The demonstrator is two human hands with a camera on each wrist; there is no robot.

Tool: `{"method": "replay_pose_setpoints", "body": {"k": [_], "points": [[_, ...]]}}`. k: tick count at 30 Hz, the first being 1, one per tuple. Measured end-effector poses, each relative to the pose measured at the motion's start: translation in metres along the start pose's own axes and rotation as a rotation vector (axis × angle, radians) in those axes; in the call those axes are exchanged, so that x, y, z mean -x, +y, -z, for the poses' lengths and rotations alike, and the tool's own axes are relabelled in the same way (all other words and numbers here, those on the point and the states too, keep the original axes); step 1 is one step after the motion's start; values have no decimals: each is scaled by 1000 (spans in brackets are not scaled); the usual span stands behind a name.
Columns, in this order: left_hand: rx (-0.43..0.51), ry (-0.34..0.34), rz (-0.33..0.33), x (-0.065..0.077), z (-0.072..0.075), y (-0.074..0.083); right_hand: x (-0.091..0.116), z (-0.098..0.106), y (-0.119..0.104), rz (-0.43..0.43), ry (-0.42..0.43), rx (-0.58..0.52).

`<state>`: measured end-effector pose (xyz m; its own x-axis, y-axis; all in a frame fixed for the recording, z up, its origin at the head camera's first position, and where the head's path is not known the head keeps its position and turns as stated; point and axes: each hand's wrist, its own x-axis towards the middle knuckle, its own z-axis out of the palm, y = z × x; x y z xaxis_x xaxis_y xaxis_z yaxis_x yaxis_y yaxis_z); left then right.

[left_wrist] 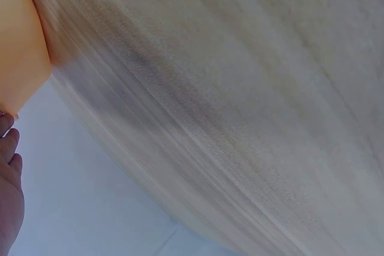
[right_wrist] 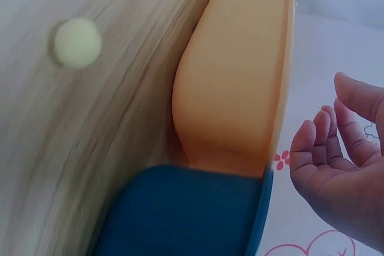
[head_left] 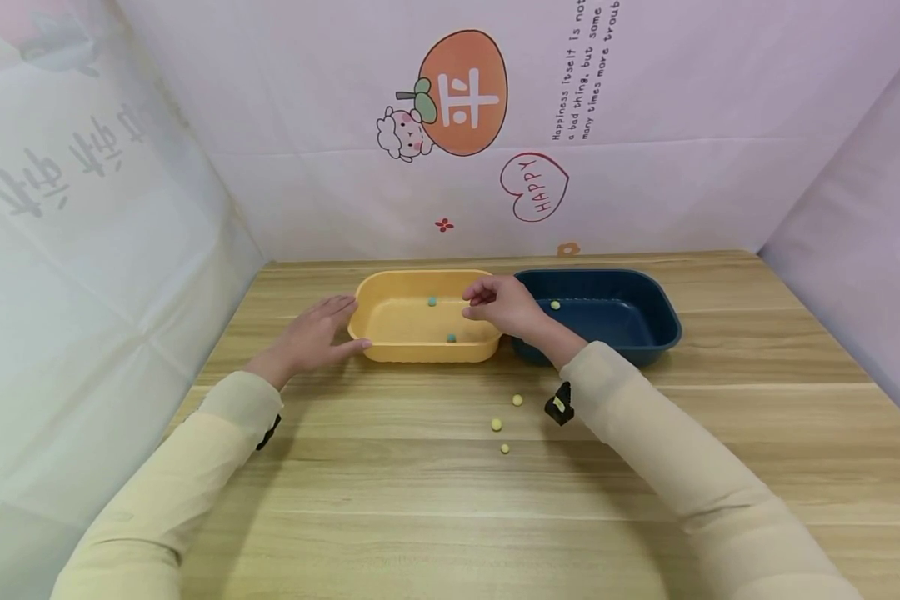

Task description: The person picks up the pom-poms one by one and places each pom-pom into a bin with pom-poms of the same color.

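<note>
My left hand rests at the left end of a yellow plastic basin, thumb at the front rim and the other fingers spread along the side. Over that basin's right end hovers my right hand, its fingers loosely bent; the right wrist view shows a gap between thumb and fingertips with nothing in it. Two small teal pieces, one at the back and another near the front, lie inside the yellow basin. A dark blue basin stands beside it on the right, with a small pale yellow ball inside.
Three pale yellow balls lie on the wooden table in front of the basins: one ball nearest them, a second and a third closer to me. A printed cloth wall rises behind the basins.
</note>
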<state>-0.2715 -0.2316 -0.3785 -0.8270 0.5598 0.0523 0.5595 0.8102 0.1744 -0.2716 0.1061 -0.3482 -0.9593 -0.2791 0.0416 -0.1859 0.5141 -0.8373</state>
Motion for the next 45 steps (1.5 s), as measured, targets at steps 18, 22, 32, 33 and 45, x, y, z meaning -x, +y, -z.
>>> {"method": "replay_pose_setpoints", "body": {"k": [18,22,32,33,45], "points": [[-26,-13,-1,-2,0,0,30,35,16,22,20,47],[-26,-17,2,-1,1,1,38,46,23,10,34,82],[-12,-22,12,-1,2,1,68,78,44,10,66,146],[-13,-23,13,0,2,1,71,80,46,20,72,161],[-14,-33,27,0,5,2,112,112,66,192,177,277]]}}
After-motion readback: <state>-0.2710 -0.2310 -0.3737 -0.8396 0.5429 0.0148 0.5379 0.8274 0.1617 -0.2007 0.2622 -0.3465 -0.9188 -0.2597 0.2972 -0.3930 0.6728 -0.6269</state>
